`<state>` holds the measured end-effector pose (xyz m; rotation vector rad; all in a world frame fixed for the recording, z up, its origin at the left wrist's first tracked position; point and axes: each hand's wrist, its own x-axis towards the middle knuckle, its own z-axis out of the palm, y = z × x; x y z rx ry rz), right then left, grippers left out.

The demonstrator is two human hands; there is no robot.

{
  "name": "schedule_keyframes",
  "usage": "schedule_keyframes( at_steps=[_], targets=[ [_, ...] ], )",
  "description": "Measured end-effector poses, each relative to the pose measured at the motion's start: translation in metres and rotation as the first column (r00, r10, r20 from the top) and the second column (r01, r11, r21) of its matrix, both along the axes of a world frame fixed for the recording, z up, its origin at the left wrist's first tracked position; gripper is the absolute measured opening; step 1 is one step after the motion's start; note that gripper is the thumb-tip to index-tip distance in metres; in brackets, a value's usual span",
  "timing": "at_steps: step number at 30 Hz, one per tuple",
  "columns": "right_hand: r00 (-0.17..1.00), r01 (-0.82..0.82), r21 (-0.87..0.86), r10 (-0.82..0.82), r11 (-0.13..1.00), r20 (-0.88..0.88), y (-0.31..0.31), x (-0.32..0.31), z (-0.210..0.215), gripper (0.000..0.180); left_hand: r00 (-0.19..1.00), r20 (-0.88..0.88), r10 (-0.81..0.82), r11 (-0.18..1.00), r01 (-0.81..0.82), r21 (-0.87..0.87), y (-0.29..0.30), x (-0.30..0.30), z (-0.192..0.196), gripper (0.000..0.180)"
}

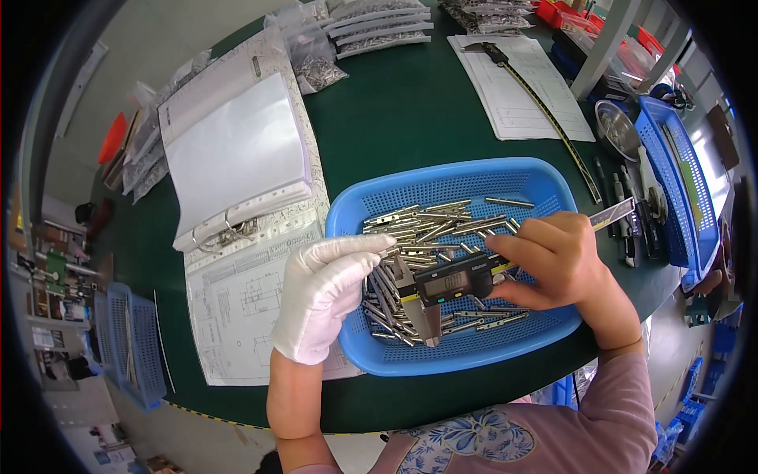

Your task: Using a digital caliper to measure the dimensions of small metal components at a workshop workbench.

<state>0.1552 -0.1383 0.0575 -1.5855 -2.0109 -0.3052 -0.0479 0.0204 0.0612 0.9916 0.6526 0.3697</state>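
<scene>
My right hand, bare, is closed around a digital caliper with a small grey display, holding it above a blue plastic basket. The caliper's jaws point toward the basket's near side, and its beam sticks out to the right past my hand. My left hand wears a white glove. Its thumb and fingers are pinched together just left of the caliper's jaws; what they hold, if anything, is too small to make out. Many slim silvery metal pins, some with small holes, lie loose in the basket under both hands.
Left of the basket, an open ring binder lies over drawing sheets. A second caliper rests on papers at the far right. Bagged metal parts are stacked at the back. Hand tools and another blue basket sit right.
</scene>
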Motion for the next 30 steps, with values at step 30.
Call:
schedule_keyframes(
  at_steps=[30],
  targets=[
    [0.998, 0.014, -0.020, -0.013, 1.000, 0.066, 0.0001, -0.0007, 0.0038, 0.037, 0.995, 0.048, 0.085, 0.996, -0.085, 0.011, -0.0046, 0.0067, -0.0018, 0.017]
  ],
)
